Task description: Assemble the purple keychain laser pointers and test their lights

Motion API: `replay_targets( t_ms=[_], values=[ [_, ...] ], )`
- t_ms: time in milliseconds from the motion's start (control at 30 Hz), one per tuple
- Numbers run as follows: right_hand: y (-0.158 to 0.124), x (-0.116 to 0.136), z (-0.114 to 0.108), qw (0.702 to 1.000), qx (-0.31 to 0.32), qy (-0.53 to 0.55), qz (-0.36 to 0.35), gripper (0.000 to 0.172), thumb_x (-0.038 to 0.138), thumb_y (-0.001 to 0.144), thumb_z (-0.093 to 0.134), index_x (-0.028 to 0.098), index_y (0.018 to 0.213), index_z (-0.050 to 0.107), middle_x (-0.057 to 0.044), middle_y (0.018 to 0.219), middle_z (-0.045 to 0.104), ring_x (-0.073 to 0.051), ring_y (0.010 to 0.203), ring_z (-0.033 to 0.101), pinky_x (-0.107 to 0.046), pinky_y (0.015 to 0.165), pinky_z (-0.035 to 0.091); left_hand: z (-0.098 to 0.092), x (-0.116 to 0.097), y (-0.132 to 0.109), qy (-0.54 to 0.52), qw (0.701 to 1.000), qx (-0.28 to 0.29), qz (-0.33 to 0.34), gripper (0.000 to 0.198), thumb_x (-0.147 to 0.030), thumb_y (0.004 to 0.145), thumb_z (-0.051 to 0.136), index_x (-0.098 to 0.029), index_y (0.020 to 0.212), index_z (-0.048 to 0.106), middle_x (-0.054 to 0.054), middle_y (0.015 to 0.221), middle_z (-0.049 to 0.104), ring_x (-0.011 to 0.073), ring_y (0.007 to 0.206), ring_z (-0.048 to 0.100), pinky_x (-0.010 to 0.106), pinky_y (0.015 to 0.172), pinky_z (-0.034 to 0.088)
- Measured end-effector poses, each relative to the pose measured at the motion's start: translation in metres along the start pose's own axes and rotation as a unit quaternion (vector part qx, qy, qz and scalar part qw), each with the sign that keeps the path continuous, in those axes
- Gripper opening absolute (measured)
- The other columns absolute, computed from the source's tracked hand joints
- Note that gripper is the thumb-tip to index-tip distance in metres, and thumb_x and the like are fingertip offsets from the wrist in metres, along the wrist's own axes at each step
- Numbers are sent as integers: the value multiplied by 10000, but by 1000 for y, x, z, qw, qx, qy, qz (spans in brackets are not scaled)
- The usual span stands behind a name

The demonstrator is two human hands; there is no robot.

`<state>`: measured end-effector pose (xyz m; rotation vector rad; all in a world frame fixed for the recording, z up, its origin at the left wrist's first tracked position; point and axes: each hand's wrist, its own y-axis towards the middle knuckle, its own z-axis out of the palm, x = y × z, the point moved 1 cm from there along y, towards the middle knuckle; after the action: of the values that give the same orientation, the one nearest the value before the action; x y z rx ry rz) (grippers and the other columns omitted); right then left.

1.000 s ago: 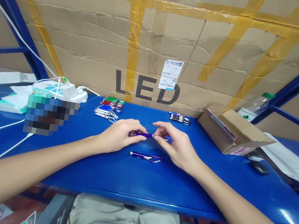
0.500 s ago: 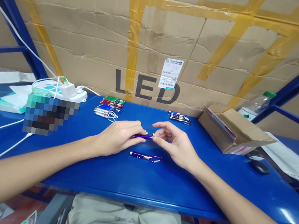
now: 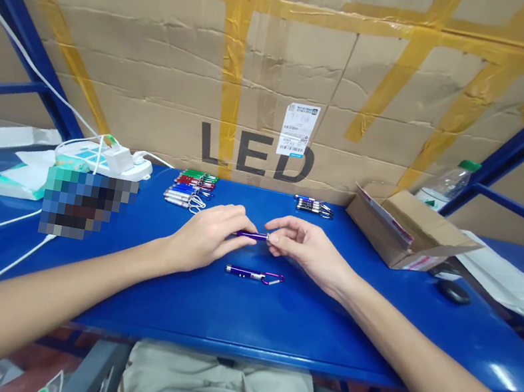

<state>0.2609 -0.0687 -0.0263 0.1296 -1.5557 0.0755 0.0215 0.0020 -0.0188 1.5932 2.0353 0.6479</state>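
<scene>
A slim purple penlight [image 3: 253, 236] lies level between my two hands, just above the blue table. My left hand [image 3: 212, 236] pinches its left part between thumb and fingers. At the other end, the thumb and fingertips of my right hand [image 3: 301, 247] close on the silver tip; whether a small part sits in that pinch is hidden. A second purple penlight [image 3: 245, 273], with a purple carabiner clip [image 3: 273, 279] at its right end, rests on the table nearer to me.
Behind my left hand lie several penlights [image 3: 191, 189] in green, red, blue and white. More penlights [image 3: 313, 206] lie at the back right, beside an open cardboard box [image 3: 408, 232]. A black mouse [image 3: 453, 291] and a power strip [image 3: 91, 156] are at the sides.
My right fingers have closed in on the silver end of the penlight, where small shiny parts showed before. The penlight has shifted up slightly in view; my left hand keeps its grip.
</scene>
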Motion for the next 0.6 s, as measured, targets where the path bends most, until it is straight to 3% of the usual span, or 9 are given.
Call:
replay_targets(
  t_ms=[133, 233, 500, 600],
  values=[
    [0, 0, 0, 985, -22, -136, -100, 338, 455, 892, 849, 214, 1105, 747, -36, 969, 764, -196, 880, 695, -366, 850, 559, 4, 3, 1, -107, 990, 29, -91, 243, -375, 1107, 626, -184, 1141, 772, 41, 956, 738, 173, 824, 678, 285, 773, 521],
    [-2, -1, 2, 975, -23, -180, -124, 307, 454, 945, 785, 224, 1143, 731, -40, 991, 762, -206, 902, 694, -368, 848, 550, 4, 5, 3, -133, 982, 35, -130, 272, -394, 1106, 616, -190, 1108, 795, 36, 925, 744, 165, 772, 665, 285, 751, 520],
    [-5, 2, 6, 965, -36, -225, -132, 286, 460, 981, 721, 235, 1158, 719, -51, 1026, 757, -224, 949, 697, -376, 865, 554, 2, 4, 3, -126, 985, 39, -113, 262, -411, 1089, 646, -191, 1119, 786, 40, 935, 740, 174, 802, 678, 289, 764, 537],
    [-5, 2, 6, 970, -25, -207, -125, 298, 442, 969, 734, 233, 1180, 713, -33, 956, 737, -208, 885, 685, -362, 825, 554, 2, 3, 2, -124, 985, 46, -109, 245, -402, 1091, 645, -199, 1109, 781, 36, 940, 743, 176, 818, 693, 287, 773, 543]
  ],
)
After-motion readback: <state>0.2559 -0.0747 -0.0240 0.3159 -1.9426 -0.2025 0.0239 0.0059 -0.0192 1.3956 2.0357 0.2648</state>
